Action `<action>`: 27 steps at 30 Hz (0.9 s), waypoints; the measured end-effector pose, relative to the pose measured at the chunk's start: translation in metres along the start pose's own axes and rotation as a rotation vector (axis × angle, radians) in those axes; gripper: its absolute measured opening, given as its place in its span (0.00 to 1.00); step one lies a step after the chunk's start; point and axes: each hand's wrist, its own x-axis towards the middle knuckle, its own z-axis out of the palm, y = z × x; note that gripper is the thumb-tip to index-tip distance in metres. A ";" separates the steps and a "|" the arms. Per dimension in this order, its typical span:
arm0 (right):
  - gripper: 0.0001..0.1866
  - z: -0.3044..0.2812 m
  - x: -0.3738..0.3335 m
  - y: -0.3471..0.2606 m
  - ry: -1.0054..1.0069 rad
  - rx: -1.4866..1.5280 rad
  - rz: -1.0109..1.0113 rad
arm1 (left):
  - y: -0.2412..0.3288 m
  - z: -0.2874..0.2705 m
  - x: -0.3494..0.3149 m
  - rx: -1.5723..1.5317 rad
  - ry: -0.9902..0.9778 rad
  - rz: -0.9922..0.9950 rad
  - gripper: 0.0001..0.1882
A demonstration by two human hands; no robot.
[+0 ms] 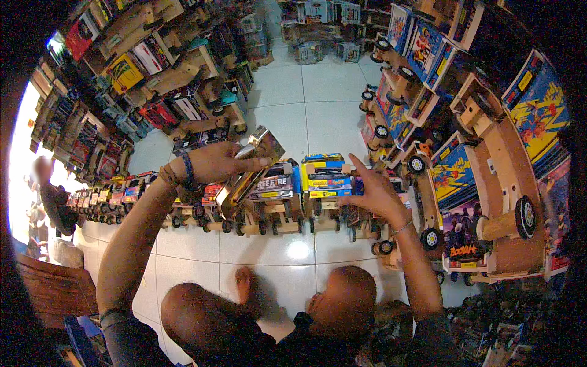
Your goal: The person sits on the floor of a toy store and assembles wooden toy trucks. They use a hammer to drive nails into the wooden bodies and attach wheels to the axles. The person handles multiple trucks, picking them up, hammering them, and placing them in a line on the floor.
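My left hand is closed around a long shiny metal tool, shaped somewhat like a staple gun, held tilted over a row of wooden toy trucks. Beneath its lower end sits a red toy truck. Just right of the tool stands a grey-and-white toy truck. Beside that is a blue-and-yellow toy truck. My right hand is at this truck's right end, thumb and forefinger spread wide and nothing held between them. Whether its fingertips touch the truck I cannot tell.
The truck row runs leftward across the tiled floor. Stacked toy trucks rise at left, and larger ones with printed panels crowd the right. More stand at the back. A brown wooden surface lies lower left; another person is at far left.
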 end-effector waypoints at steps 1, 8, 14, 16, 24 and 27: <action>0.64 -0.001 0.000 -0.001 0.010 0.009 0.002 | -0.005 0.000 0.002 0.025 0.031 0.087 0.36; 0.64 -0.011 -0.005 -0.019 0.097 -0.240 -0.065 | -0.064 -0.007 0.036 0.311 0.144 0.586 0.42; 0.59 0.001 0.011 -0.057 0.075 -0.268 -0.277 | -0.053 -0.010 0.041 0.355 -0.117 0.382 0.44; 0.58 0.008 0.021 -0.072 0.032 -0.230 -0.357 | -0.046 -0.018 0.037 0.480 -0.133 0.373 0.45; 0.57 0.035 0.044 -0.099 -0.072 -0.155 -0.196 | -0.057 -0.037 0.053 0.408 -0.253 0.338 0.41; 0.56 0.040 0.048 -0.094 -0.020 -0.186 -0.277 | -0.061 -0.034 0.057 0.370 -0.261 0.455 0.37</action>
